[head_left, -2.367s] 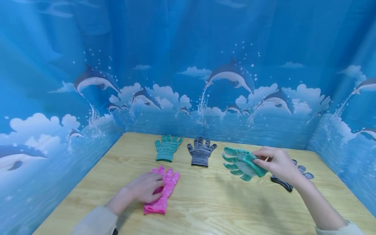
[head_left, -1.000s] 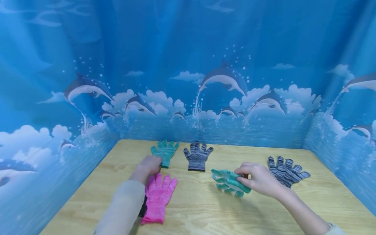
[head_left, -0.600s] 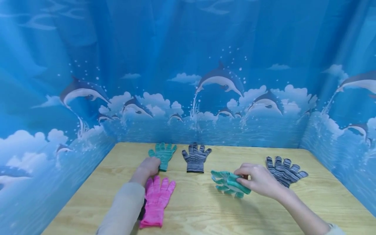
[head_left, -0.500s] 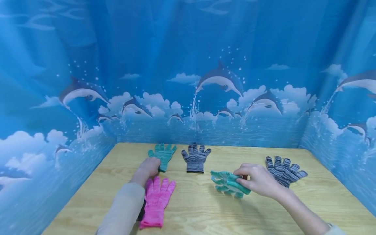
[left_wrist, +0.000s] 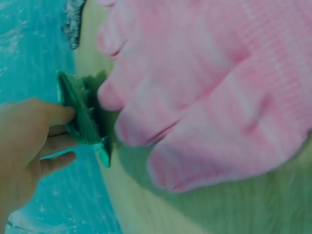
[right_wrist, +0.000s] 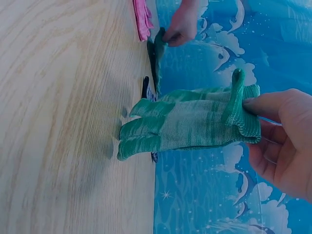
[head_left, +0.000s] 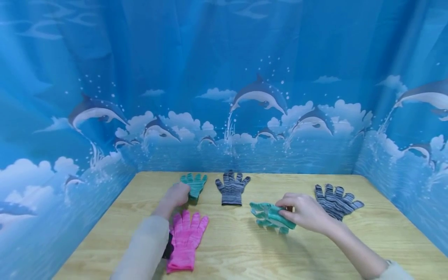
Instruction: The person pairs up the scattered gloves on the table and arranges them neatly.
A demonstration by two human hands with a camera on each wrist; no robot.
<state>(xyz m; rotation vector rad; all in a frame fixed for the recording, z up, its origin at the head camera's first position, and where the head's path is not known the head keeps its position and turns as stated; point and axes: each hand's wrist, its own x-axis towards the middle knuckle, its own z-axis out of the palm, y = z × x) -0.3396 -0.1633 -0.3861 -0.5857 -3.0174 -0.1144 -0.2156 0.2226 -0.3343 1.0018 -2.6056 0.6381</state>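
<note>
My right hand [head_left: 303, 212] pinches the cuff of a green knit glove [right_wrist: 195, 119], its fingers hanging just over the table in the right wrist view. At the back left, my left hand [head_left: 177, 194] has hold of the cuff of a second green glove [head_left: 196, 184]. In the left wrist view that cuff [left_wrist: 80, 114] is raised between thumb and fingers, and much of the glove is hidden. Beneath my left forearm a pink glove [head_left: 185, 245] lies flat, fingers pointing away.
One grey-and-black striped glove [head_left: 232, 188] lies at the back middle of the wooden table [head_left: 238, 241]. Another striped glove [head_left: 337, 202] lies to the right, partly behind my right hand. A blue dolphin-print curtain [head_left: 224, 77] encloses the back and sides.
My left hand has moved from the pink glove to the farther green glove, and now its cuff is lifted. My right hand has brought its green glove lower and to the left.
</note>
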